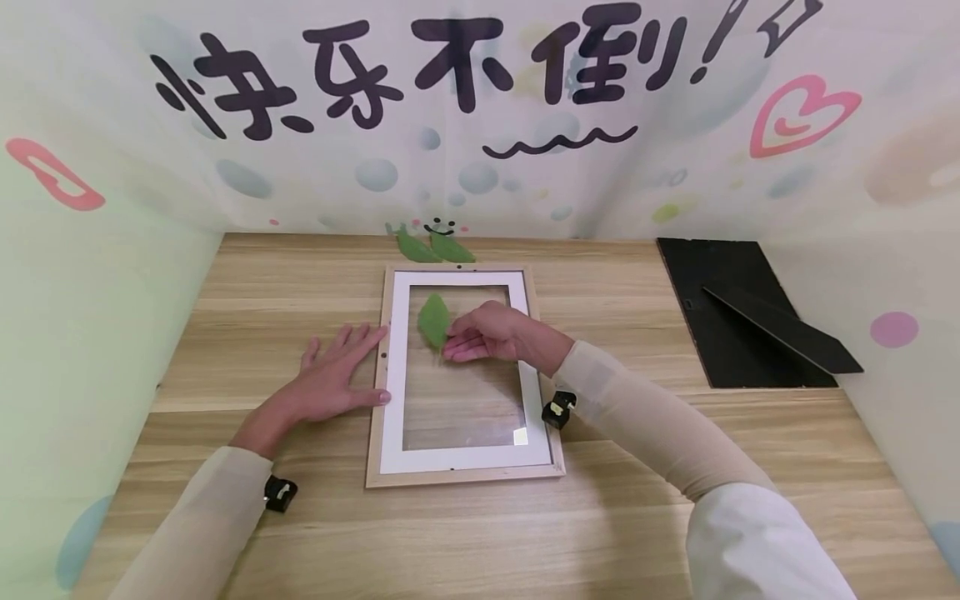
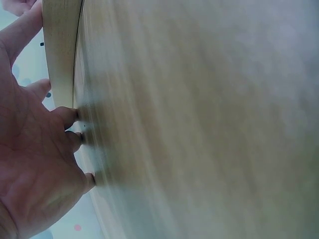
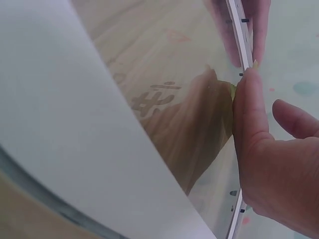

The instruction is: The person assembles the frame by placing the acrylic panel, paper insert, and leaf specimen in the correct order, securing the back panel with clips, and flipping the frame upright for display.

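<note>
Left grip (image 1: 333,379), spread, is resting on the frame (image 1: 465,478); right grip (image 1: 491,332) is curving at the leaf (image 1: 433,319) inside it, pinch unclear; light handling would be avoiding creases.

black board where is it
In the head view, the black board lies on the right, beside the side wall, right of the wooden frame.
</note>
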Action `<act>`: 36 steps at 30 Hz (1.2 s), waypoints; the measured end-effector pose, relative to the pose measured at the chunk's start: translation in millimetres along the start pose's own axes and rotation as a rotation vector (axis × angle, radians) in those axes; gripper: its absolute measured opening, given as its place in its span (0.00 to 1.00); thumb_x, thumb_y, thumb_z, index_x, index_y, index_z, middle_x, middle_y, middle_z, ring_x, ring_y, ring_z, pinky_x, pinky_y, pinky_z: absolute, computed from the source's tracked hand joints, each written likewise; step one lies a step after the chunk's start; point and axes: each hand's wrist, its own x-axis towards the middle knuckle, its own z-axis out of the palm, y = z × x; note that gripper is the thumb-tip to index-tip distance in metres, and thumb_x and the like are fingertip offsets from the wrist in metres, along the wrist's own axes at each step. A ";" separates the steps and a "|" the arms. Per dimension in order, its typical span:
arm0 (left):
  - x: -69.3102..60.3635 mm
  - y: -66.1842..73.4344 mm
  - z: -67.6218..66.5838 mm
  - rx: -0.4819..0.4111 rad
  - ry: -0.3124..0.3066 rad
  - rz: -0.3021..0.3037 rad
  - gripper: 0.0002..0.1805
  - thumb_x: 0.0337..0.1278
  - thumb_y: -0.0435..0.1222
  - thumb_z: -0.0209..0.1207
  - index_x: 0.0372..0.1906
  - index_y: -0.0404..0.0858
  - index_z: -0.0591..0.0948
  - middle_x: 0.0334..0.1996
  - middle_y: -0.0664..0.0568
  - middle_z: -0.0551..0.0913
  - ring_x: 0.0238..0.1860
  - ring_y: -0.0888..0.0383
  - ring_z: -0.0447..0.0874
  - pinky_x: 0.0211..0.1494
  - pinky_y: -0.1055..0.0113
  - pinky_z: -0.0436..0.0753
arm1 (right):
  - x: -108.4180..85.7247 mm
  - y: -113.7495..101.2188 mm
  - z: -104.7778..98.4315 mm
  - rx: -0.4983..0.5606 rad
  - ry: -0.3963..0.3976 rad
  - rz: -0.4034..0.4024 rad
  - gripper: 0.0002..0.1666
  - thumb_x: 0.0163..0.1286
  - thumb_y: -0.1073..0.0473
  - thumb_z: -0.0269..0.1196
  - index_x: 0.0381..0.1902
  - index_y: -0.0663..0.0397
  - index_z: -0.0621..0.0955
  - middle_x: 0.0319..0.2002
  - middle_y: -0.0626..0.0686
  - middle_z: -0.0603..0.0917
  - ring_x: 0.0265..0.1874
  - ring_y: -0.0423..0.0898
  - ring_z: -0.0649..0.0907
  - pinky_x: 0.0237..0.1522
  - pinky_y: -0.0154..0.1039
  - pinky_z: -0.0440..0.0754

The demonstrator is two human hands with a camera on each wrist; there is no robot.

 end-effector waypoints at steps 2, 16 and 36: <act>-0.1 0.1 0.0 0.000 -0.001 -0.001 0.54 0.53 0.66 0.57 0.79 0.57 0.42 0.78 0.41 0.41 0.77 0.38 0.31 0.68 0.30 0.27 | -1.2 -0.5 0.2 -0.001 -0.001 -0.002 0.13 0.70 0.69 0.57 0.48 0.75 0.78 0.31 0.64 0.86 0.31 0.51 0.88 0.42 0.41 0.86; -0.6 0.5 -0.8 0.010 -0.006 -0.003 0.54 0.54 0.66 0.56 0.79 0.56 0.42 0.78 0.40 0.41 0.77 0.38 0.30 0.68 0.30 0.28 | -4.4 -1.6 -0.1 -0.039 -0.009 0.003 0.19 0.70 0.67 0.57 0.53 0.77 0.76 0.32 0.64 0.86 0.30 0.51 0.88 0.39 0.40 0.86; -0.2 0.9 -1.3 0.008 -0.010 -0.004 0.55 0.54 0.66 0.57 0.79 0.55 0.42 0.78 0.40 0.40 0.77 0.38 0.30 0.67 0.29 0.27 | -2.5 0.1 0.2 -0.029 0.004 -0.013 0.18 0.70 0.66 0.57 0.52 0.77 0.77 0.31 0.63 0.86 0.29 0.50 0.88 0.37 0.39 0.86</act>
